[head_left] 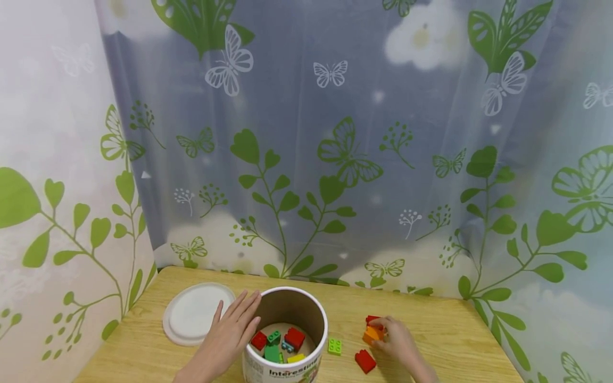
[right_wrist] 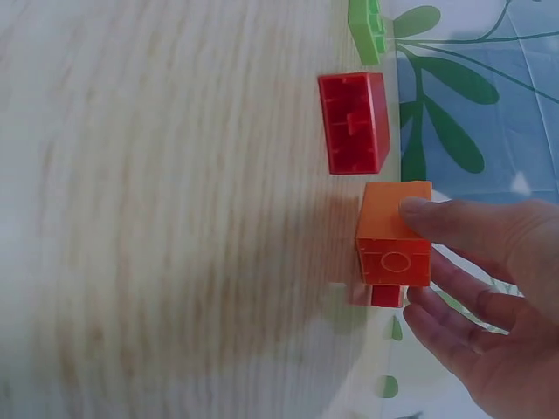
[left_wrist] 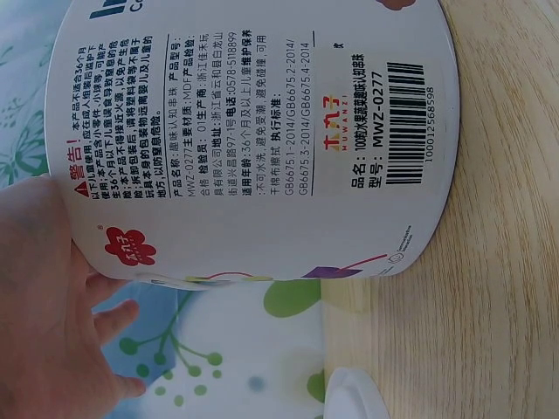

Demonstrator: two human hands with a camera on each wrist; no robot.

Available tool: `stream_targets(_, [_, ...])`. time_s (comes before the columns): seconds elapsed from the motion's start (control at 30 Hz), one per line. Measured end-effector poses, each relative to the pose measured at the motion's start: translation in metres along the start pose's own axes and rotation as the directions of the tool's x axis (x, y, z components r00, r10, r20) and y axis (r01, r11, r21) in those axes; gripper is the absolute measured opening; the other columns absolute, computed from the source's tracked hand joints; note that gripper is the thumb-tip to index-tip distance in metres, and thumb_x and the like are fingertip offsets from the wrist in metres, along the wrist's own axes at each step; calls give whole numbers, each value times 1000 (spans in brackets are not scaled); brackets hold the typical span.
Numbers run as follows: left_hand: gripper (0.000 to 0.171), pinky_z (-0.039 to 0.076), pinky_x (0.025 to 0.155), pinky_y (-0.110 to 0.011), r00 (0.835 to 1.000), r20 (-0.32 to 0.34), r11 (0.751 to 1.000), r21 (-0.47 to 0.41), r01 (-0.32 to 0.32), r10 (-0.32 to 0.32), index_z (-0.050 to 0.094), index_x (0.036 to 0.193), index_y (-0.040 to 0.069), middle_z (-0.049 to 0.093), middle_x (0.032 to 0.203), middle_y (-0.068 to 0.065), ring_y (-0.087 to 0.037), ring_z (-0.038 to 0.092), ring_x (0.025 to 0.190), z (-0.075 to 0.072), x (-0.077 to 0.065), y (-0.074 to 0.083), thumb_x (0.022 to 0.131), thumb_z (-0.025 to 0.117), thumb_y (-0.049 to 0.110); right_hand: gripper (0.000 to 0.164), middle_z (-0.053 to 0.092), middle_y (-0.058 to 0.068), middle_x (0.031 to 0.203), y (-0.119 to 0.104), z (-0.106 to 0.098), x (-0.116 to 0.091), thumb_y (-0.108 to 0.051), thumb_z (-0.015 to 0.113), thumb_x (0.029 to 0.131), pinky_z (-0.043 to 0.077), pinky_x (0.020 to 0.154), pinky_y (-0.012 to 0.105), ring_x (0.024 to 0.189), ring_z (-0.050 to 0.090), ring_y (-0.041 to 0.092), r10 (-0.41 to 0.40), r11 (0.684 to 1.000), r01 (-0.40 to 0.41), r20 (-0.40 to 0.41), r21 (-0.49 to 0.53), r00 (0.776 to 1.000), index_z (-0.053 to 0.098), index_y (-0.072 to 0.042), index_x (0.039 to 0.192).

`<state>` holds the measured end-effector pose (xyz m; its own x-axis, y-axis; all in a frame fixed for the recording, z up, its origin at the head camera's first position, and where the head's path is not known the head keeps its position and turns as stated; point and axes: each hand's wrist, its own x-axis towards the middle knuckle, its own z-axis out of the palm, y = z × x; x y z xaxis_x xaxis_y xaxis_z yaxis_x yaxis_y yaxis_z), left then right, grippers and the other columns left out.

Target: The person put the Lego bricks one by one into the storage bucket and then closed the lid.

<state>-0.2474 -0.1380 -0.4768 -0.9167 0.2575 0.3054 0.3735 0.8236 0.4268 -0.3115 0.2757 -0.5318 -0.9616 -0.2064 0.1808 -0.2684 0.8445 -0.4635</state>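
Note:
My right hand [head_left: 399, 343] pinches an orange toy brick [head_left: 371, 335] on the wooden table, thumb on one face in the right wrist view. A small red brick [right_wrist: 386, 296] shows just behind the orange one. Nearer the front lies another red brick [head_left: 365, 361], its hollow underside facing the right wrist camera. A light green brick [head_left: 334, 347] sits beside the white round bucket [head_left: 323, 332]. My left hand [head_left: 230, 332] rests against the bucket's left rim with its fingers extended. Inside the bucket are several bricks, among them a green brick [head_left: 271, 354] and a red brick [head_left: 294, 338].
A white round lid [head_left: 196, 308] lies on the table [head_left: 345, 303] left of the bucket, behind my left hand. A patterned curtain [head_left: 297, 159] hangs along the table's back edge and continues at both sides.

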Motion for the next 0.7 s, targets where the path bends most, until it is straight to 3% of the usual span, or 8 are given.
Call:
stream_targets(0.4, [54, 12, 118, -68, 1000, -7, 1000, 10, -5, 5, 44, 155, 16, 39, 161, 2, -26, 27, 153, 2, 1, -1, 109, 42, 43, 42, 70, 8, 106, -4, 4, -2, 4, 86, 74, 57, 71, 33, 84, 64, 17, 77, 992, -70, -60, 105, 995, 69, -3, 112])
stream_targets(0.7, [54, 12, 118, -69, 1000, -4, 1000, 2, -4, 4, 44, 156, 16, 39, 161, 2, -27, 27, 153, 1, 1, -1, 109, 41, 43, 42, 67, 7, 98, -26, -12, 2, 7, 86, 72, 60, 72, 36, 86, 66, 22, -17, 992, 37, -170, 117, 985, 70, -1, 110])
